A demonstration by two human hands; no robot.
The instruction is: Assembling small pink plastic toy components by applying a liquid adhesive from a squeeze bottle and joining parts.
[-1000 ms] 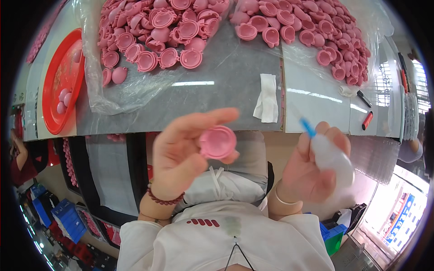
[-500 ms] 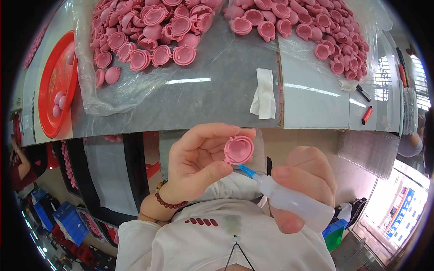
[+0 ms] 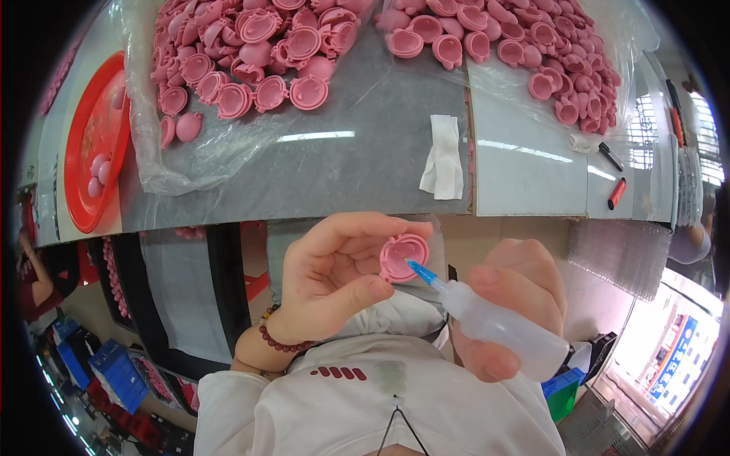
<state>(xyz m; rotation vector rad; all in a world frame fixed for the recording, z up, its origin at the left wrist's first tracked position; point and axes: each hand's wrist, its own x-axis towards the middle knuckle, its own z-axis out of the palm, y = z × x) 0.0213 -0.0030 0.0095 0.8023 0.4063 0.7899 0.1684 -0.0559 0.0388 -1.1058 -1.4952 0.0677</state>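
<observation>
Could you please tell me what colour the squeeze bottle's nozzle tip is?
Blue, on the translucent white plastic squeeze bottle; head view.

Pink piles run out of frame

The heaps of round pink plastic shells point(image 3: 487, 38) are cut by the top edge; the squeeze bottle's blue nozzle tip point(image 3: 411, 266) is hidden inside the held pink shell point(image 3: 403, 254).

1 squeeze bottle point(image 3: 502, 328), 1 red tray point(image 3: 91, 137), 2 markers point(image 3: 616, 194)

Clear plastic bags point(image 3: 190, 163) under pink parts on table; blue boxes point(image 3: 114, 372) lower left; blue-white sign point(image 3: 673, 357) lower right.
</observation>
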